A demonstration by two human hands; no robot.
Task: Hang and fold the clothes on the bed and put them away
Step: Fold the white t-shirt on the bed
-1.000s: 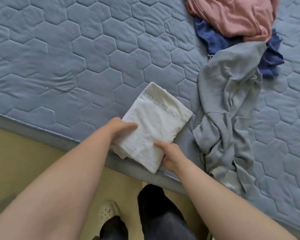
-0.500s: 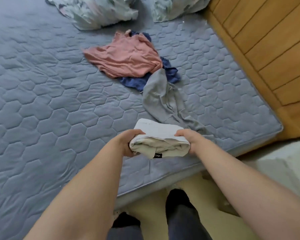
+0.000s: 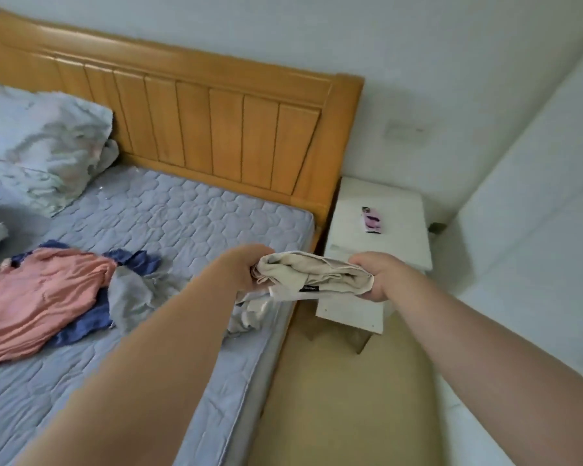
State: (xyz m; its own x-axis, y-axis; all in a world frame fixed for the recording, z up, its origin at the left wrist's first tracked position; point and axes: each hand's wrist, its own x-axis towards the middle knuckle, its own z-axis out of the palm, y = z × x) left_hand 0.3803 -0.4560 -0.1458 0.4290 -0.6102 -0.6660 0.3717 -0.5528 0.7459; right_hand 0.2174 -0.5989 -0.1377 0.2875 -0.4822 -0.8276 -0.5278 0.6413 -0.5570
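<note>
A folded cream garment [image 3: 312, 274] with a small black label hangs in the air between my two hands, over the gap between bed and nightstand. My left hand [image 3: 241, 269] grips its left end and my right hand [image 3: 376, 275] grips its right end. On the blue quilted mattress [image 3: 182, 213] lie a crumpled pink garment [image 3: 37, 297], a dark blue garment [image 3: 81, 327] partly under it, and a grey garment [image 3: 132, 297] whose lower part is hidden behind my left forearm.
A wooden headboard [image 3: 199, 119] stands at the back. A white nightstand [image 3: 377, 243] with a small photo card [image 3: 371, 219] sits right of the bed. A floral pillow and bedding [image 3: 37, 146] lie at the far left. Beige floor [image 3: 344, 391] runs between bed and white wall.
The folded cream garment was lifted off the mattress edge and carried right toward the nightstand. The view swung up and right, bringing the headboard and nightstand into sight.
</note>
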